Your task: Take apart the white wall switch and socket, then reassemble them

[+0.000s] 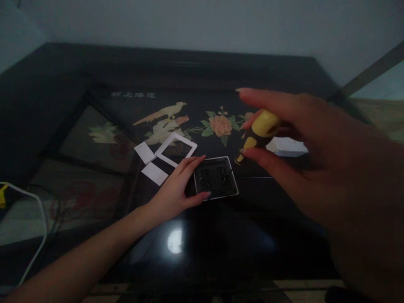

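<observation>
My left hand (pixel 176 185) grips the left side of a square wall switch (pixel 214 191), with the thumb at its near edge and the fingers at its far edge. The switch shows its black inner side, framed by a thin white rim. Close to the camera, my right hand (pixel 303 147) holds a yellow-and-black screwdriver (pixel 260 130) by its handle, pointing down and left toward the switch's right side. A short dark piece stands at the switch's right edge; I cannot tell whether it is the screwdriver's tip or a screw.
Left of the switch lie a white cover frame (pixel 192 145) and two white rectangular plates, one (pixel 144 152) behind the other (pixel 154 174). A white box-like item (pixel 290 145) is partly hidden behind my right hand. The glossy black table (pixel 202 252) bears bird-and-flower decoration. A white cable (pixel 44 219) hangs at left.
</observation>
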`<move>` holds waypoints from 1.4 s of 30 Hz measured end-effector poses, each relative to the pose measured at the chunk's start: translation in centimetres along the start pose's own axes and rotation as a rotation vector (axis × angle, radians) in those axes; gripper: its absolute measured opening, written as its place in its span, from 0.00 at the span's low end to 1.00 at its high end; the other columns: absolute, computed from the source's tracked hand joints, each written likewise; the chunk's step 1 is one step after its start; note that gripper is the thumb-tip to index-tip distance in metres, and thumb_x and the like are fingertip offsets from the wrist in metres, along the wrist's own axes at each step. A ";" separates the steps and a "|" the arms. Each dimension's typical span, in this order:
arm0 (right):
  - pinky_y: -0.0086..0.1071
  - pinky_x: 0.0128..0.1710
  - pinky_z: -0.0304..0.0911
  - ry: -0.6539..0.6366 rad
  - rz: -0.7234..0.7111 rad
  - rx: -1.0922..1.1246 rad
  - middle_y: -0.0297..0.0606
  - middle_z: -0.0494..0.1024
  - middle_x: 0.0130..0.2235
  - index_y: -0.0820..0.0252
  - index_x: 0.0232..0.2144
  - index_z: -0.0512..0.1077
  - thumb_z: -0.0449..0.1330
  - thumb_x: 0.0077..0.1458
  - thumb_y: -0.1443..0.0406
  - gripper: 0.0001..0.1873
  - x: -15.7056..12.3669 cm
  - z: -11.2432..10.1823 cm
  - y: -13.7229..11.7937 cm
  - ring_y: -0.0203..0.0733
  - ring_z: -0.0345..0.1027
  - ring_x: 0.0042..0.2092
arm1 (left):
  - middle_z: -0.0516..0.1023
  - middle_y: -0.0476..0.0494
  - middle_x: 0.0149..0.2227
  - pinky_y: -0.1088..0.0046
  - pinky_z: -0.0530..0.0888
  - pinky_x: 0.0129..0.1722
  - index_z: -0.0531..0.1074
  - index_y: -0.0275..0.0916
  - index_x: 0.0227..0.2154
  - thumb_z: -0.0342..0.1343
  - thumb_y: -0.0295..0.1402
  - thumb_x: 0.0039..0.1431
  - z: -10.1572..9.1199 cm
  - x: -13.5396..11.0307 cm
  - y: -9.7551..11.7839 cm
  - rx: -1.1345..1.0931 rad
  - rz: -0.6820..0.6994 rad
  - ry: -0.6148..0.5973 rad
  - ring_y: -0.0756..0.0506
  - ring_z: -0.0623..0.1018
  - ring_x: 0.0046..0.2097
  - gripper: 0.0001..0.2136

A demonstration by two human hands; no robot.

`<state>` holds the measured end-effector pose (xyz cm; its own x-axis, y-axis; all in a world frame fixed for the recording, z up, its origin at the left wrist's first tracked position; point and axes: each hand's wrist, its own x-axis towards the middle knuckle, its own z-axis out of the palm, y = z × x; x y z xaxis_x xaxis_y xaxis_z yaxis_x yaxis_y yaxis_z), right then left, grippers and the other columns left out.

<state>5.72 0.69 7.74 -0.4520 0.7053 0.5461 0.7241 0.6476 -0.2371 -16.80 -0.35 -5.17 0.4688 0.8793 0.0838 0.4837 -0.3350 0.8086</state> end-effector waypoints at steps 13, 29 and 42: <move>0.30 0.53 0.71 0.041 0.035 -0.017 0.30 0.77 0.51 0.53 0.59 0.67 0.63 0.58 0.72 0.28 -0.3 -0.1 -0.3 0.38 0.73 0.49 | 0.60 0.35 0.62 0.47 0.63 0.65 0.54 0.44 0.65 0.60 0.39 0.59 0.0 0.0 -0.1 -0.003 0.005 0.003 0.34 0.65 0.64 0.33; 0.35 0.52 0.72 -0.009 0.020 0.099 0.34 0.75 0.53 0.57 0.54 0.68 0.61 0.61 0.66 0.19 -0.3 0.0 0.1 0.43 0.72 0.53 | 0.60 0.34 0.63 0.47 0.62 0.65 0.54 0.43 0.65 0.60 0.40 0.59 0.0 0.0 -0.1 0.005 -0.005 -0.007 0.33 0.64 0.65 0.33; 0.26 0.53 0.69 -0.001 -0.028 0.112 0.34 0.76 0.52 0.60 0.54 0.70 0.62 0.60 0.68 0.19 0.0 0.0 0.3 0.37 0.71 0.52 | 0.60 0.35 0.63 0.48 0.63 0.65 0.53 0.44 0.65 0.60 0.39 0.60 0.0 0.0 -0.1 0.008 0.000 -0.008 0.35 0.64 0.64 0.33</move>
<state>5.93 0.86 7.66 -0.4720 0.6866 0.5530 0.6482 0.6954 -0.3102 -16.83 -0.32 -5.29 0.4744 0.8768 0.0792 0.4893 -0.3374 0.8042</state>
